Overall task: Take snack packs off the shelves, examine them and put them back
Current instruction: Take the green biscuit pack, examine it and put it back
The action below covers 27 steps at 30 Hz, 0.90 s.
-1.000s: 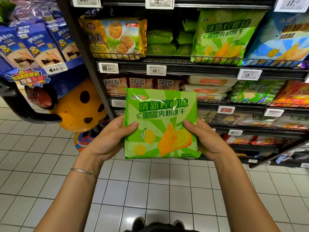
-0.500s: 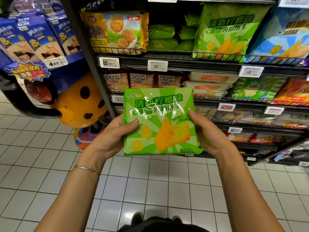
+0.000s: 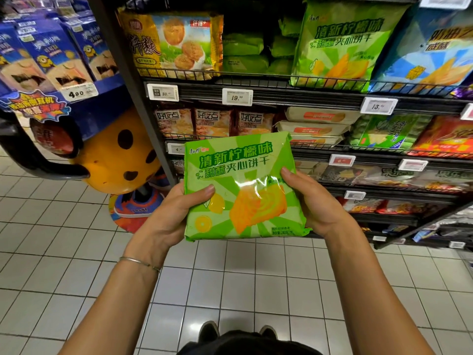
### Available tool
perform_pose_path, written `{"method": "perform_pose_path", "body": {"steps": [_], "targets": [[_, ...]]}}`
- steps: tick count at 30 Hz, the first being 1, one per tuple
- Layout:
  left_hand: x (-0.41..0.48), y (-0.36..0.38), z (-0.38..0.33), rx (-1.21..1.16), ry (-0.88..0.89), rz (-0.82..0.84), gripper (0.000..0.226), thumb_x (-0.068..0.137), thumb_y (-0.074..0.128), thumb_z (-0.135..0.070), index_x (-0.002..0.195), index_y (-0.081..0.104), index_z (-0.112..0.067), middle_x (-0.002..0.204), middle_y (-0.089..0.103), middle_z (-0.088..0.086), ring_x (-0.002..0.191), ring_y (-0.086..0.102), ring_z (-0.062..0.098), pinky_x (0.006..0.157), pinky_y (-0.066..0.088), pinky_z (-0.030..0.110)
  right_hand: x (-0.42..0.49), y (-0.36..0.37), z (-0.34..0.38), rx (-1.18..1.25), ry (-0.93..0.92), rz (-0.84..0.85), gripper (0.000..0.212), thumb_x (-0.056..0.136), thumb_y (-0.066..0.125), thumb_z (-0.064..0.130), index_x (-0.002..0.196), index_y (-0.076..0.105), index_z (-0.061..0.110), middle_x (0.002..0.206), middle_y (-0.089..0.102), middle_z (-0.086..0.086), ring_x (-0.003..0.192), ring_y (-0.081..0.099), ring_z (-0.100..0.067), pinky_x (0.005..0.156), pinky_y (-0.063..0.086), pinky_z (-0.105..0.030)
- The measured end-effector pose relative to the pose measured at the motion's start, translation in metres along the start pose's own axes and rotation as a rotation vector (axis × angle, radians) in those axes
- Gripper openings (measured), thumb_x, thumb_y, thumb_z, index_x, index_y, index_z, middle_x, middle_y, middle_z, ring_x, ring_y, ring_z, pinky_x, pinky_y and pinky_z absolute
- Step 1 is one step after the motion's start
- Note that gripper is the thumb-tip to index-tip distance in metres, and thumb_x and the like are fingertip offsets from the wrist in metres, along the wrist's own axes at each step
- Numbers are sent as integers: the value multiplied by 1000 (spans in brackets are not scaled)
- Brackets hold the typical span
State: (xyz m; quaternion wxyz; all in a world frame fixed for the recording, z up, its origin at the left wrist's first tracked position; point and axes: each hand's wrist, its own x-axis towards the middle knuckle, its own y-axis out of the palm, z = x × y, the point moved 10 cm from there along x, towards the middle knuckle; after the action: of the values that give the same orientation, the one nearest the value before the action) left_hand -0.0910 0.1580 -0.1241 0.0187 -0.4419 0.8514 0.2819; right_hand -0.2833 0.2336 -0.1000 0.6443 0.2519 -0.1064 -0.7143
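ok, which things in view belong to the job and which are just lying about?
In the job: green snack pack, gripped at its sides by left hand and right hand; wire shelf with the matching pack.
Just about: blue boxes, orange spotted figure, price tag, floor tiles.

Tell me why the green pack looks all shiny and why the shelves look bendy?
Head view: light glares off the glossy wrapper of the green pack, held between the left hand and right hand, whitening some small print near its middle; same head view: the wide-angle lens bows the shelves toward the edges, and the floor tiles carry a soft bright reflection.
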Motion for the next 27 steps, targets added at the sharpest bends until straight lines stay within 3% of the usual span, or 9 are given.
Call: {"method": "perform_pose_path", "body": {"steps": [8,13,15,16,19,21,23,25,27], "targets": [[-6,0,8,-76,-64,-26,37,88,62,-10,124,71,-10,127,73,20,106,76,33,85,65,45,2,0,0,-18,13,-36,39,94,63,33,129,70,18,130,72,-13,115,71,-29,85,61,-37],[-11,3,18,-250,-218,-41,41,94,61,-40,120,80,-14,129,73,16,111,75,33,83,65,49,4,-9,2,5,-35,-105,70,94,69,38,154,34,39,123,76,5,113,73,-22,77,63,-39],[-11,1,15,-304,-222,-50,48,100,56,-46,136,70,-17,132,72,15,112,74,33,75,66,45,5,-16,-1,3,-46,-152,89,90,66,43,161,13,46,118,75,14,107,75,-14,74,63,-37],[-9,-1,13,-299,-205,-56,51,102,54,-46,147,59,-22,137,69,14,116,72,34,75,66,44,6,-19,-1,-15,-55,-165,89,88,63,44,162,13,47,124,71,15,109,74,-14,76,63,-38],[-7,-5,2,-221,-103,-47,54,102,53,-47,155,45,-40,146,63,8,127,66,35,86,65,48,5,-15,-3,-71,-44,-128,61,97,54,43,156,40,39,141,65,5,121,69,-21,84,63,-38],[-9,-4,-2,-155,-78,-7,52,102,45,-56,151,50,-40,143,66,8,113,74,34,71,66,46,5,-17,-5,-89,-19,-109,47,103,50,40,149,52,30,136,69,-1,115,71,-23,79,63,-36],[-13,-3,2,-102,-156,37,61,101,36,-66,150,52,-34,140,66,18,92,78,37,55,65,42,6,-27,-13,-129,58,-156,48,103,49,46,143,59,21,117,76,-11,89,77,-24,61,62,-33],[-13,-2,7,-83,-234,60,73,102,29,-70,146,57,-19,130,67,31,89,79,38,56,66,38,6,-34,-26,-161,175,-191,60,106,38,55,135,60,8,93,77,-21,65,76,-24,48,59,-28],[-11,-3,8,-76,-261,57,81,99,27,-76,141,59,-15,122,69,34,92,79,37,58,65,38,6,-33,-35,-151,247,-169,68,102,32,68,131,60,14,94,76,-28,67,78,-28,48,59,-28]]}}
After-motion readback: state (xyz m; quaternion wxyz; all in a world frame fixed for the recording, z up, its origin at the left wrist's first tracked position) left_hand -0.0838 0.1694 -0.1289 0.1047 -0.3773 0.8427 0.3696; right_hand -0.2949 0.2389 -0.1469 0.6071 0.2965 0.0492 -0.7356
